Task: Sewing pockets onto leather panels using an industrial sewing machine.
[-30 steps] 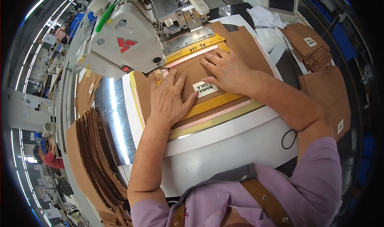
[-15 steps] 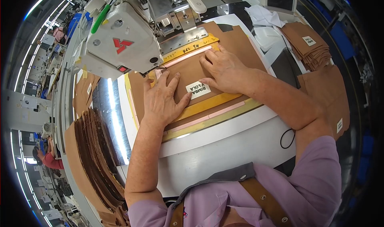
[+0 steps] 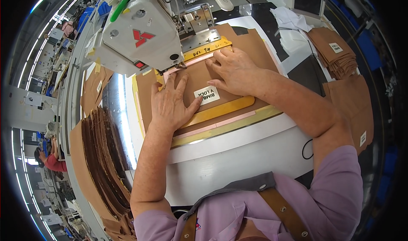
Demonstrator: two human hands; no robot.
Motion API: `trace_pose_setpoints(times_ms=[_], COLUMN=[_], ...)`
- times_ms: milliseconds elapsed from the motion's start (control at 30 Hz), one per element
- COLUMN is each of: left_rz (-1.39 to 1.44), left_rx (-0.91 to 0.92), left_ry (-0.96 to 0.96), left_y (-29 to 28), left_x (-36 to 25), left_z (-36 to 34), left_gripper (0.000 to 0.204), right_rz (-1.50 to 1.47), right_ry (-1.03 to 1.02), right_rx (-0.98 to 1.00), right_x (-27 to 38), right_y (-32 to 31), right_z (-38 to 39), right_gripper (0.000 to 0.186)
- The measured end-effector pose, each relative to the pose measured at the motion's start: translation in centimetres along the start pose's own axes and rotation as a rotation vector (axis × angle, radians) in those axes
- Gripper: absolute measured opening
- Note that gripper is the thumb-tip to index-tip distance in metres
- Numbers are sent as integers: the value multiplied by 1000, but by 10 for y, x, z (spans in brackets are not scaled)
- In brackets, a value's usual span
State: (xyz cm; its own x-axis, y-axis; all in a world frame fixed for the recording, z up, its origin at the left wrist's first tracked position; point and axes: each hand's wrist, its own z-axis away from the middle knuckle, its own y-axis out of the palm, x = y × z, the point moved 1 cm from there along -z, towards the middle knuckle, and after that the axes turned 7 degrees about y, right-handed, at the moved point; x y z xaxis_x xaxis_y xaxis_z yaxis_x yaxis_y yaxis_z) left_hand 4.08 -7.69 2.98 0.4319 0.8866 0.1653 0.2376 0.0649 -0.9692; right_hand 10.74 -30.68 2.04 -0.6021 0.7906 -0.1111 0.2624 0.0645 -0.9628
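A brown leather-like panel with a white printed label lies beneath the white sewing machine head. My left hand rests on the panel with fingers spread, fingertips close to the needle area and thumb at the label's edge. Farther right, my right hand presses on the panel with bent, parted fingers beside a pale pink strip. Yellow guide bars flank the work: a far one with handwriting and a near one. Neither hand grips anything.
Brown pieces are piled at the far right, with more at the right edge. A thick stack of brown panels stands at the left. White cloth lies behind. A person in red sits in the left background.
The panel, with its label and guide bars, has slid a little left relative to the machine head. Both hands have moved along with it, still pressing on it. The view has shifted slightly.
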Motion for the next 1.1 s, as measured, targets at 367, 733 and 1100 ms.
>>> trace_pose_setpoints(times_ms=[367,733,1100], left_rz=[-39,-117,-153], left_rx=[23,136,64], left_ry=[-65,-153,-179], left_y=[-4,-2,3], left_x=[7,14,31], left_z=[3,1,21], left_gripper=[79,88,90], right_rz=[-48,-199,-232], right_ry=[-12,15,-34], right_rx=[46,-38,-121], right_x=[17,15,33], right_y=[-1,7,7], right_z=[-11,-8,-15], right_gripper=[60,50,52])
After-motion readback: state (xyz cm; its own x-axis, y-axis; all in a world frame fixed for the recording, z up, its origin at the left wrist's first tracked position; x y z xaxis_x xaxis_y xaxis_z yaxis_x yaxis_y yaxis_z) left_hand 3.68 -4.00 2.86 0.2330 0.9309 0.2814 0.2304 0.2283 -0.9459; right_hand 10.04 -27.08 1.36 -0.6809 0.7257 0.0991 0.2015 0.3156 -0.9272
